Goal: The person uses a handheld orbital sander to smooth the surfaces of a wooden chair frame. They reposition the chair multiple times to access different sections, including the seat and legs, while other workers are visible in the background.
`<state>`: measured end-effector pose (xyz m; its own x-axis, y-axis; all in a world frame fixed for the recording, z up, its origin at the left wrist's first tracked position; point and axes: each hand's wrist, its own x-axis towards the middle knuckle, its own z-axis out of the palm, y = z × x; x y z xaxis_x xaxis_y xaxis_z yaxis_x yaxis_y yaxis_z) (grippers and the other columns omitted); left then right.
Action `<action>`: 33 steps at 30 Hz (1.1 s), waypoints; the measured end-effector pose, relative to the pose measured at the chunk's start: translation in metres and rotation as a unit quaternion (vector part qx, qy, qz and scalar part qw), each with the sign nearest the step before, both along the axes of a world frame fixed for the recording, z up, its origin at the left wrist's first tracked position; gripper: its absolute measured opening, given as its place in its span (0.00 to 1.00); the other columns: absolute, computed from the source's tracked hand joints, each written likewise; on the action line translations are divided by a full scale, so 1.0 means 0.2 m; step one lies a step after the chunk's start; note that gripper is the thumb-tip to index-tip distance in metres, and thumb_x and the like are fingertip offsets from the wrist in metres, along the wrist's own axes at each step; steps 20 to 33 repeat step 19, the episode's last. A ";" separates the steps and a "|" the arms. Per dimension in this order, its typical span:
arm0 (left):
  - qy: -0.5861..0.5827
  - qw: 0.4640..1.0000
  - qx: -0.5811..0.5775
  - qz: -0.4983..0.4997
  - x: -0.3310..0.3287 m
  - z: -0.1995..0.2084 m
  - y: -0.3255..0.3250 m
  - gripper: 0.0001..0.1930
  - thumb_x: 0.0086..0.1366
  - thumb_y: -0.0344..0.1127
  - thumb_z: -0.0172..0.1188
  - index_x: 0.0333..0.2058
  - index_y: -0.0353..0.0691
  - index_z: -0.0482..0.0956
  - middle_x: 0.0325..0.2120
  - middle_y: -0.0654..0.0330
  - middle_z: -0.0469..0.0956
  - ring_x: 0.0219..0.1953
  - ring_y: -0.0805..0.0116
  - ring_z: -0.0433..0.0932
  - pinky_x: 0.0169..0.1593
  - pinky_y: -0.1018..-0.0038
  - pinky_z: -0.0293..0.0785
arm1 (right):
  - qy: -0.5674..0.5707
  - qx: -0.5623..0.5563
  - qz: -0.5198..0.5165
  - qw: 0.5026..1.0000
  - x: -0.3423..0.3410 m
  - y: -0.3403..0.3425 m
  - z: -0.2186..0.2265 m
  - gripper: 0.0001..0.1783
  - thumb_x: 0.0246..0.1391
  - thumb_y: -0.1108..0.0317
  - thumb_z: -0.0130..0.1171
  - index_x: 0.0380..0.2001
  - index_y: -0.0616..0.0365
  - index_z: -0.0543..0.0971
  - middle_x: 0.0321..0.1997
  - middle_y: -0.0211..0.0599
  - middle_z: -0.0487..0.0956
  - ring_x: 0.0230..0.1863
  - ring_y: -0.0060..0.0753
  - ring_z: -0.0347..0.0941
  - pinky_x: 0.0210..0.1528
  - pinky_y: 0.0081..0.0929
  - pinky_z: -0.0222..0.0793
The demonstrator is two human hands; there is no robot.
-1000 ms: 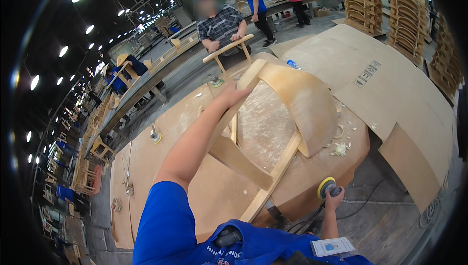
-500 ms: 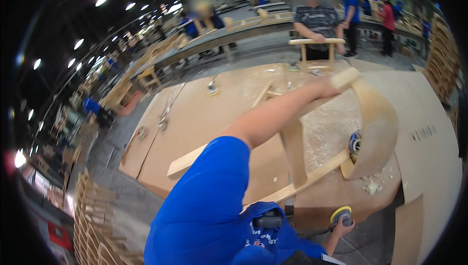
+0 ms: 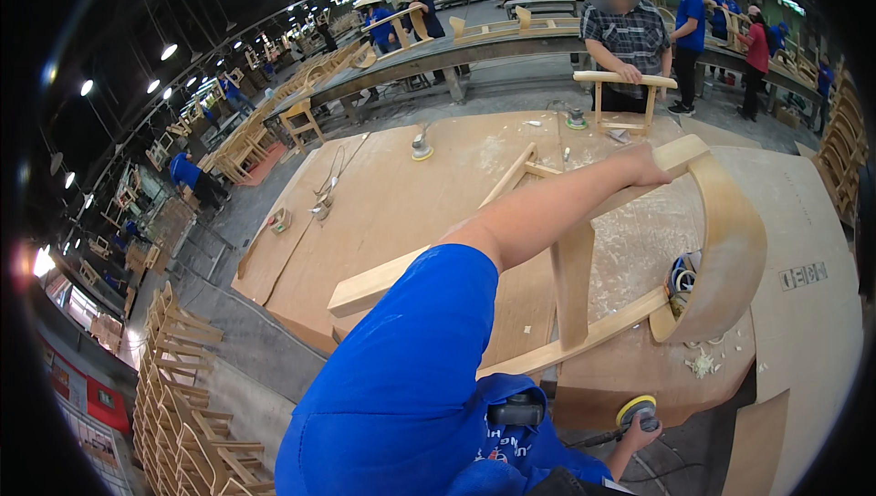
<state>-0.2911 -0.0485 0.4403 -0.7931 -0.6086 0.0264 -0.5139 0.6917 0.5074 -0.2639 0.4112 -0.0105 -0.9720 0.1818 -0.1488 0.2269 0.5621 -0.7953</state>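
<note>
A pale wooden chair frame (image 3: 572, 295) lies on its side on the covered worktable, its wide curved backrest (image 3: 737, 250) standing at the right. My left arm reaches across it, and my left hand (image 3: 644, 166) is closed round the upper rail near the backrest; the fingertips are partly hidden behind the wood. Low at the right, by the table's near edge, my right hand (image 3: 642, 436) grips a round power sander (image 3: 637, 411) with a yellow-rimmed pad. The sander is apart from the chair frame. A dark hose or cord trails from it to the left.
Brown sheeting (image 3: 392, 213) covers the table. Another sander (image 3: 421, 146), a tape roll (image 3: 279, 219) and wood shavings (image 3: 703, 365) lie on it. Across the table a person (image 3: 630, 40) holds a wooden frame (image 3: 624, 79). Stacked chair parts (image 3: 173, 396) stand at the left.
The view has turned slightly, so the scene sits a little further right. Both hands keep their holds on the chair frame and the sander, which show no clear movement.
</note>
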 end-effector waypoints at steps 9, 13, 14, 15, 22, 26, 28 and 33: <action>0.040 0.995 0.006 -0.087 0.01 0.01 0.01 0.39 0.51 0.59 0.66 0.51 0.29 0.75 0.47 0.40 0.78 0.50 0.48 0.78 0.55 0.61 0.72 | 0.035 -0.036 0.029 0.998 0.07 0.01 0.06 0.40 0.35 0.64 0.74 0.55 0.57 0.69 0.55 0.52 0.72 0.57 0.55 0.68 0.61 0.43 0.64; -0.024 0.997 -0.055 -0.044 0.02 0.02 -0.01 0.41 0.52 0.60 0.63 0.53 0.28 0.73 0.51 0.38 0.75 0.54 0.49 0.74 0.57 0.61 0.69 | 0.006 -0.036 0.014 0.999 0.10 -0.04 0.12 0.41 0.34 0.64 0.73 0.55 0.56 0.68 0.54 0.49 0.72 0.58 0.53 0.67 0.62 0.41 0.63; -0.013 0.996 -0.048 -0.079 0.01 0.02 -0.02 0.38 0.54 0.60 0.62 0.51 0.28 0.75 0.48 0.39 0.77 0.50 0.50 0.77 0.54 0.61 0.70 | 0.011 -0.052 0.021 0.998 0.10 -0.01 0.13 0.42 0.34 0.64 0.73 0.56 0.56 0.68 0.54 0.48 0.72 0.58 0.53 0.67 0.62 0.41 0.63; -0.019 0.997 -0.019 -0.077 -0.01 0.02 -0.02 0.38 0.54 0.60 0.63 0.50 0.28 0.75 0.46 0.40 0.78 0.48 0.51 0.78 0.52 0.61 0.71 | 0.002 -0.057 0.006 0.998 0.10 0.01 0.13 0.41 0.34 0.64 0.73 0.56 0.55 0.68 0.55 0.47 0.72 0.58 0.52 0.67 0.62 0.41 0.63; -0.020 0.997 -0.051 -0.049 -0.02 -0.02 -0.01 0.36 0.54 0.59 0.64 0.49 0.30 0.77 0.41 0.44 0.80 0.44 0.56 0.80 0.49 0.63 0.73 | 0.014 -0.076 0.007 0.997 0.07 -0.05 0.21 0.41 0.35 0.63 0.72 0.57 0.54 0.68 0.56 0.47 0.71 0.59 0.51 0.67 0.62 0.40 0.63; -0.020 0.997 -0.051 -0.049 -0.02 -0.02 -0.01 0.36 0.54 0.59 0.64 0.49 0.30 0.77 0.41 0.44 0.80 0.44 0.56 0.80 0.49 0.63 0.73 | 0.014 -0.076 0.007 0.997 0.07 -0.05 0.21 0.41 0.35 0.63 0.72 0.57 0.54 0.68 0.56 0.47 0.71 0.59 0.51 0.67 0.62 0.40 0.63; -0.020 0.997 -0.051 -0.049 -0.02 -0.02 -0.01 0.36 0.54 0.59 0.64 0.49 0.30 0.77 0.41 0.44 0.80 0.44 0.56 0.80 0.49 0.63 0.73 | 0.014 -0.076 0.007 0.997 0.07 -0.05 0.21 0.41 0.35 0.63 0.72 0.57 0.54 0.68 0.56 0.47 0.71 0.59 0.51 0.67 0.62 0.40 0.63; -0.020 0.997 -0.051 -0.049 -0.02 -0.02 -0.01 0.36 0.54 0.59 0.64 0.49 0.30 0.77 0.41 0.44 0.80 0.44 0.56 0.80 0.49 0.63 0.73 | 0.014 -0.076 0.007 0.997 0.07 -0.05 0.21 0.41 0.35 0.63 0.72 0.57 0.54 0.68 0.56 0.47 0.71 0.59 0.51 0.67 0.62 0.40 0.63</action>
